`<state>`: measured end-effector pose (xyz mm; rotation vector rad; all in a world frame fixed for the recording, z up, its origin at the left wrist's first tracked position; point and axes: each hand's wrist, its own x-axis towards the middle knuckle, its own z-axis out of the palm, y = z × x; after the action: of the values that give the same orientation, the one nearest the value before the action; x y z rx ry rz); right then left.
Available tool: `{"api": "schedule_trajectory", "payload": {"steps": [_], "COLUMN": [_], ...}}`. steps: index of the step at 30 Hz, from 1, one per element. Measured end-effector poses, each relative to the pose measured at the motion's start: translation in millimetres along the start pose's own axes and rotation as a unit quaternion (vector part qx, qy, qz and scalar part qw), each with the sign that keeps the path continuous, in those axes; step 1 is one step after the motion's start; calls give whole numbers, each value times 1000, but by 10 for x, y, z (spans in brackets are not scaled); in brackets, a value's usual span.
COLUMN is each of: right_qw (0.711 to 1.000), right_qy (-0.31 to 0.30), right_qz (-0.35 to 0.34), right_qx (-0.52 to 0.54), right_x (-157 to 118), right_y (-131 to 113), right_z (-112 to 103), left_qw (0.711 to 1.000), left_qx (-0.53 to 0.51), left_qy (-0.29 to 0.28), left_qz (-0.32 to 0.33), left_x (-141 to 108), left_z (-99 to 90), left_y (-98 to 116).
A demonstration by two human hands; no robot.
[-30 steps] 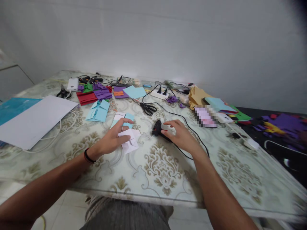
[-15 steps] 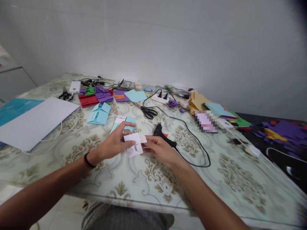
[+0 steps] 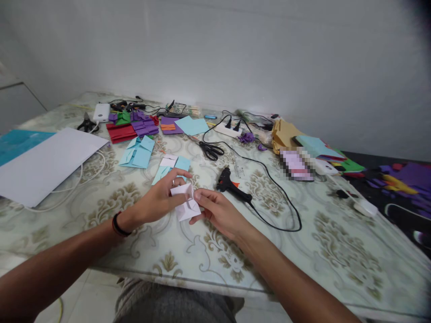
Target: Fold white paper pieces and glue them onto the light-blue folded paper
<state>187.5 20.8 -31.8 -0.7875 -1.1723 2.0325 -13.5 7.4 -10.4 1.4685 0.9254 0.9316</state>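
Tablecloth (image 3: 141, 255) spreads beneath our work. Reading the clock from our grip, we see a large white sheet (image 3: 50, 166) between nine and ten. Our left hand (image 3: 156, 202) sits at nine, our right hand (image 3: 220, 213) between three and four. A black glue gun (image 3: 235, 186) lies at two, scissors (image 3: 210, 150) at one. At the centre we hold a folded white paper (image 3: 187, 210), left thumb pressed on top, left index arched clear, right thumb and fingertips pinching its right edge.
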Motion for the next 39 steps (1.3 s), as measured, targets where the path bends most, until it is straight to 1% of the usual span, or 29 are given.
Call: {"api": "schedule_trajectory", "payload": {"steps": [6, 11, 14, 19, 24, 32, 39], "right_qw": [1000, 999, 998, 994, 987, 978, 968], "right_qy": [16, 28, 40, 75, 104, 110, 108], "right_qz": [-18, -27, -36, -58, -84, -98, -115], "right_qx": [-4, -14, -29, -57, -92, -150, -196], "right_x": [-11, -13, -16, -25, -44, -70, -95], "right_y": [-1, -24, -43, -60, -70, -77, -91], "right_z": [19, 16, 17, 10, 5, 50, 47], "left_qw": [999, 997, 998, 1000, 998, 995, 994], "left_qx": [-47, -66, -53, 3, 52, 83, 95], "left_qy": [-17, -28, -25, 5, 8, 20, 19], "left_qz": [-13, -8, -5, -27, -44, -57, -49], "left_x": [1, -2, -1, 13, 45, 73, 57], "left_z": [-8, -31, -34, -29, -20, -28, -32], "left_y": [51, 92, 109, 136, 121, 60, 86]}}
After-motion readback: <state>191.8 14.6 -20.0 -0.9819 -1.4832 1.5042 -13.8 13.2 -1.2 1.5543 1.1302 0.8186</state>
